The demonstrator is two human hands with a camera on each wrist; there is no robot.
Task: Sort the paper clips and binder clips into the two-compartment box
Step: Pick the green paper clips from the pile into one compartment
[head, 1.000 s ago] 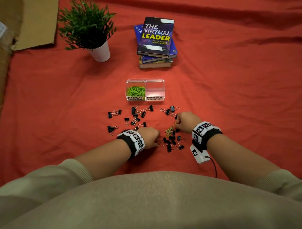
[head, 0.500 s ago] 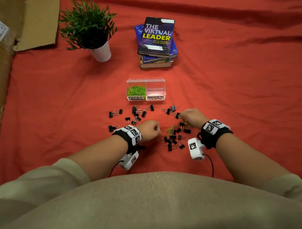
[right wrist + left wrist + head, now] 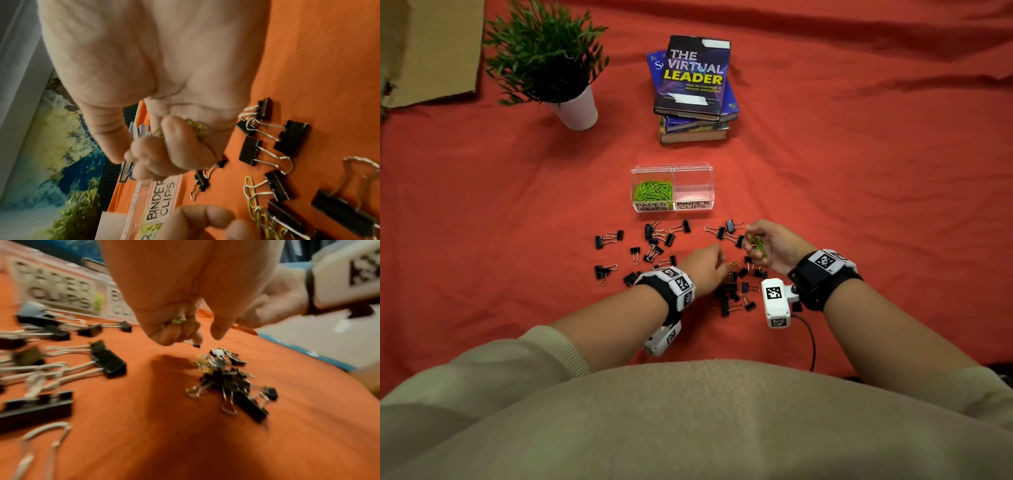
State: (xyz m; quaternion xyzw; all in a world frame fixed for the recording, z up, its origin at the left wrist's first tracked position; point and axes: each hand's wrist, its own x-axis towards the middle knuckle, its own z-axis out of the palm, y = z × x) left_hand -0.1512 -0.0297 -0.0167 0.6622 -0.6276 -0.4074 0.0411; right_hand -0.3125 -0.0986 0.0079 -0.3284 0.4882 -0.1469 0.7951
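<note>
The two-compartment box [image 3: 672, 187] stands on the red cloth [image 3: 859, 205]. Its compartment labelled PAPER CLIPS holds a heap of green paper clips [image 3: 653, 190], and the one labelled BINDER CLIPS shows only bare clear plastic. Black binder clips [image 3: 654, 240] lie scattered on the cloth just in front of the box, with a denser cluster [image 3: 732, 291] further from it, between the two wrists. The right hand [image 3: 770, 244] hangs in front of the box's binder-clip side, its grip clenched around a bunch of green paper clips [image 3: 758, 246]. The left hand [image 3: 705, 269] hovers over the cluster, its curled fingers [image 3: 174, 331] pinching a few green clips. Behind the box stand a stack of books [image 3: 693, 89] and a potted plant [image 3: 548, 58].
</note>
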